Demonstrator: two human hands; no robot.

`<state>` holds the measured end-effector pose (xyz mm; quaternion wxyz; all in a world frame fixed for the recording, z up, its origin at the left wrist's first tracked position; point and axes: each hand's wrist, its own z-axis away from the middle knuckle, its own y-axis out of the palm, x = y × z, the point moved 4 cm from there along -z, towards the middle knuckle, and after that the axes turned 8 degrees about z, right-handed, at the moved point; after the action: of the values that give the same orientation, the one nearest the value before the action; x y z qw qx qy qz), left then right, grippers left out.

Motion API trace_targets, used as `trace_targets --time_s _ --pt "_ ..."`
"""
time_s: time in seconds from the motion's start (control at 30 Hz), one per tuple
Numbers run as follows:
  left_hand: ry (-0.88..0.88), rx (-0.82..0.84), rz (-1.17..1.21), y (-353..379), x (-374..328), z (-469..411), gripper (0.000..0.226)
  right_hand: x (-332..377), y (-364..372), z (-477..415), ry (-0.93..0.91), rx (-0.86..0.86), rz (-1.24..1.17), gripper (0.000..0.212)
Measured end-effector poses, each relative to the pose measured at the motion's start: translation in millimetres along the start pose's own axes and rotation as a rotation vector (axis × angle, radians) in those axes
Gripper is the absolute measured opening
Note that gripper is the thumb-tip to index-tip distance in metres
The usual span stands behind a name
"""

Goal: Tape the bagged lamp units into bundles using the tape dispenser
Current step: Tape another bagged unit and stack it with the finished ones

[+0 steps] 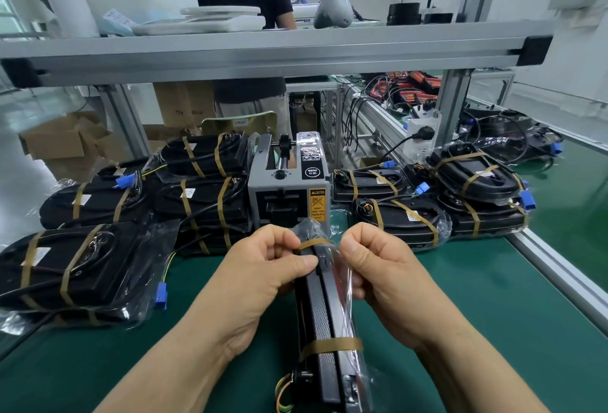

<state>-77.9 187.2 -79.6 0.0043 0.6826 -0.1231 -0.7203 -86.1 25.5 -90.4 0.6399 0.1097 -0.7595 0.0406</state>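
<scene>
Two black lamp units in clear bags stand on edge as one bundle on the green mat, running toward me. A brown tape band wraps its near part. A second tape strip crosses its far end. My left hand grips the bundle's far end from the left, thumb pressing by the strip. My right hand grips it from the right, thumb on the strip's other end. The grey tape dispenser stands just beyond my hands.
Taped bundles lie stacked left and right of the dispenser. An aluminium shelf rail spans overhead. A person stands behind the bench. A conveyor edge runs along the right. Cardboard boxes sit on the floor at left.
</scene>
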Motion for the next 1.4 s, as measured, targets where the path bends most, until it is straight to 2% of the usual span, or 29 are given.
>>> trace_targets --time_s 0.1,0.3,0.53,0.7,0.8,0.87,0.97,1.1,1.17,1.27,1.37,1.4 --pt "0.035 -0.064 -0.013 3 4 1 0.015 -1 1 -1 0.010 0.001 -0.026 0.024" --pt "0.046 -0.171 -0.045 13 17 -1 0.022 -10 -2 -2 0.074 -0.079 -0.029 0.028" --pt "-0.054 -0.144 -0.062 19 28 -6 0.030 -20 -9 -8 0.189 -0.189 0.015 0.026" --pt "-0.107 -0.087 -0.106 18 30 -12 0.036 -22 -14 -10 0.208 -0.248 0.094 0.030" --pt "-0.143 -0.039 -0.060 14 26 -23 0.019 -22 -17 -11 0.210 -0.259 0.159 0.030" --pt "-0.164 -0.132 0.031 5 24 -40 0.005 -22 -17 -11 0.215 -0.244 0.173 0.030" --pt "-0.218 -0.347 0.155 -15 29 -68 0.009 -22 -17 -9 0.233 -0.222 0.254 0.038" --pt "-0.263 -0.489 0.248 -30 41 -85 0.012 -20 -18 -9 0.252 -0.222 0.310 0.039" --pt "-0.225 -0.509 0.182 -32 46 -84 0.014 -19 -19 -8 0.256 -0.250 0.339 0.037" --pt "-0.113 -0.404 -0.140 -23 53 -72 0.011 -14 -18 -2 0.246 -0.259 0.432 0.040" --pt "-0.042 -0.310 -0.322 -9 56 -52 0.015 -11 -3 6 0.323 -0.082 0.545 0.086" --pt "-0.027 -0.307 -0.355 -6 55 -47 0.015 -11 0 7 0.337 -0.022 0.542 0.079"
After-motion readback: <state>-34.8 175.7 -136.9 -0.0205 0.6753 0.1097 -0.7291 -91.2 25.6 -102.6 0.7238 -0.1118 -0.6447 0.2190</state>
